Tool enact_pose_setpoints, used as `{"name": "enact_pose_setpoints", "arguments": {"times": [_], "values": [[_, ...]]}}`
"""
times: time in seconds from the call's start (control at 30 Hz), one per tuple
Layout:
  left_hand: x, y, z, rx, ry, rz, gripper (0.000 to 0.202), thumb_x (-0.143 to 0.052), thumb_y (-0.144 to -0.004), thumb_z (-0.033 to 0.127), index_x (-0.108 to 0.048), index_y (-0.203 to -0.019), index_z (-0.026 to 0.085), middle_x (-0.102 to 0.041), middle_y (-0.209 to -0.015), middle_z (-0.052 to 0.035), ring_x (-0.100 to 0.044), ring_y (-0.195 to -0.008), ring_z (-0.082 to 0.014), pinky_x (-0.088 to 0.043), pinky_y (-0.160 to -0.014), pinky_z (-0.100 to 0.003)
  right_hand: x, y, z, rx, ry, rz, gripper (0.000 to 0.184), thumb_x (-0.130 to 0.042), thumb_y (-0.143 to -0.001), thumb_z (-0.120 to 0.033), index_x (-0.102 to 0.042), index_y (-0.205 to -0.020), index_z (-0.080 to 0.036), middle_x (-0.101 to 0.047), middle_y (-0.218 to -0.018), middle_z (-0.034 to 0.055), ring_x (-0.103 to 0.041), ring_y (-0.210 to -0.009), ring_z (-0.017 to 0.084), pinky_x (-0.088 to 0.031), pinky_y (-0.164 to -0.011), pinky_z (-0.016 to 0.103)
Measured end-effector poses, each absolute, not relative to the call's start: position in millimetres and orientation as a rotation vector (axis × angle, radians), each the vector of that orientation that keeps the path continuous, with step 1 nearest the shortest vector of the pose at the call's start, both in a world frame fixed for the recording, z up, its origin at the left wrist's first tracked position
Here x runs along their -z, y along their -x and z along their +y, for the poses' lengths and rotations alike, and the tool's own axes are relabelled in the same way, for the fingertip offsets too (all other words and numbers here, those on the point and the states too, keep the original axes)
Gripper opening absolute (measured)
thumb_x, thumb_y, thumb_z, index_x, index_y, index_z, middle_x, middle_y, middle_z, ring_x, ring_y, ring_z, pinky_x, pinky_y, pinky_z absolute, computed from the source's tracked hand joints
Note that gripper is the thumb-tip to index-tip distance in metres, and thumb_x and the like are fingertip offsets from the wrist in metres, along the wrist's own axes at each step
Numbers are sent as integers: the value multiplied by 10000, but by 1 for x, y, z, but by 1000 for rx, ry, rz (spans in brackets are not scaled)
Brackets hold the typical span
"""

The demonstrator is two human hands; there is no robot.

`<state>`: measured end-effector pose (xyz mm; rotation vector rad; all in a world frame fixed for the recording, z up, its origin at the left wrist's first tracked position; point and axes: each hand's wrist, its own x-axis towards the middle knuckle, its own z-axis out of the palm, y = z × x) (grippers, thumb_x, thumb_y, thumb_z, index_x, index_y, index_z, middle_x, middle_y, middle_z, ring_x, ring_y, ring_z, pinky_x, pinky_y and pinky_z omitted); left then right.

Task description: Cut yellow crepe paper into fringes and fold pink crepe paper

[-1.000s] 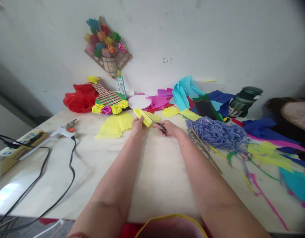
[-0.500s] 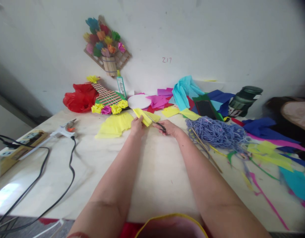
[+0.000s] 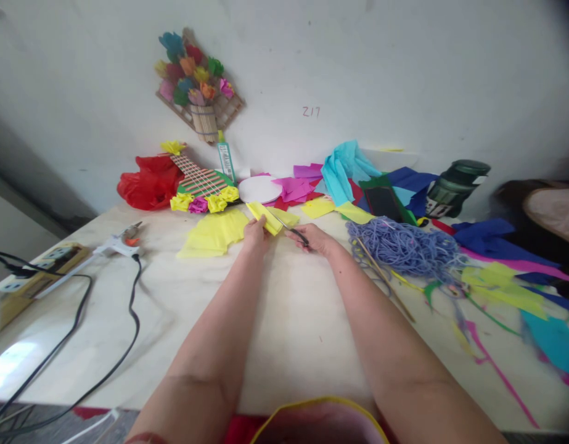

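Note:
My left hand (image 3: 255,233) is closed on a folded strip of yellow crepe paper (image 3: 262,216), holding it above the table. In my right hand (image 3: 314,238) is a pair of scissors (image 3: 299,235) with dark handles, the fingers wrapped round them. The blades point up and left and lie at the right edge of the folded paper; whether they are parted I cannot tell. A loose sheet of yellow crepe paper (image 3: 210,233) spreads on the table left of my left hand. Behind the hands lies a white disc (image 3: 260,190).
A hot glue gun (image 3: 122,242) with its cord and a power strip (image 3: 44,271) occupy the left side. Blue yarn (image 3: 404,250), a thin stick (image 3: 386,280) and paper scraps cover the right. A striped craft piece (image 3: 203,179) with paper flowers stands by the wall; a dark green jar (image 3: 457,188) stands at right.
Almost nothing differs. Both hands keep their places, with the scissors still at the edge of the folded yellow crepe paper.

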<state>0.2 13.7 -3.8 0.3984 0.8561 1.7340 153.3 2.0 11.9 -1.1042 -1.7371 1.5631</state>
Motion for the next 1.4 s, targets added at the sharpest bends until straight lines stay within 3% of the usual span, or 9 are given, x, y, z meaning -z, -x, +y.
{"name": "enact_pose_setpoints", "arguments": {"times": [0.8, 1.4], "values": [[4, 0, 13, -1689, -417, 822, 74, -537, -750, 96, -577, -809, 117, -628, -693, -43, -612, -613, -120, -516, -675, -263, -8, -155, 6, -1572, 1099, -1725, 306, -641, -678, -426, -540, -691, -138, -461, -407, -57, -376, -308, 50, -306, -299, 174], [3, -6, 10, -1702, -443, 821, 93, -501, -760, 73, -569, -807, 116, -630, -668, -44, -611, -606, -127, -512, -684, -268, -9, -151, 5, -1542, 1104, -1684, 325, -652, -653, -451, -551, -701, -145, -448, -410, -62, -356, -302, 38, -266, -303, 171]]}}
